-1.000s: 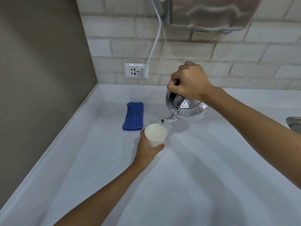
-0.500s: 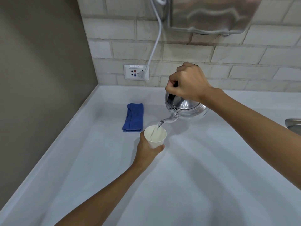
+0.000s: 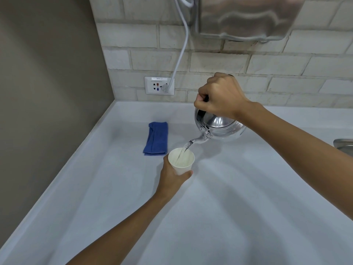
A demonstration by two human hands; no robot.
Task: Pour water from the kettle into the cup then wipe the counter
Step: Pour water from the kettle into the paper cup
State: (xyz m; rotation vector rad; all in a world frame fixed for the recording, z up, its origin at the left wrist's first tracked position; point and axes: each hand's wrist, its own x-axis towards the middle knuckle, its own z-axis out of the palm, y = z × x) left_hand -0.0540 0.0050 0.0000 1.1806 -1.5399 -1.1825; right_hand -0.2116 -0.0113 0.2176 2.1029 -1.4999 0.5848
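Head view: right hand (image 3: 221,96) clamped on handle of kettle (image 3: 219,129), kettle tilted above surface (image 3: 238,197), thin water stream (clear) ran from spout into cup (image 3: 181,161). Left hand (image 3: 172,178) wrapped around cup. Folded blue cloth (image 3: 156,138) lay just beside cup, near wall socket (image 3: 159,86).

Kettle (image 3: 219,129) spout above cup (image 3: 181,161); cloth (image 3: 156,138) left, perhaps touching.

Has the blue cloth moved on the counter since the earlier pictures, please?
No. The blue cloth lies folded in the same spot, below the wall socket and near the counter's left edge; only the camera's view shifts slightly.
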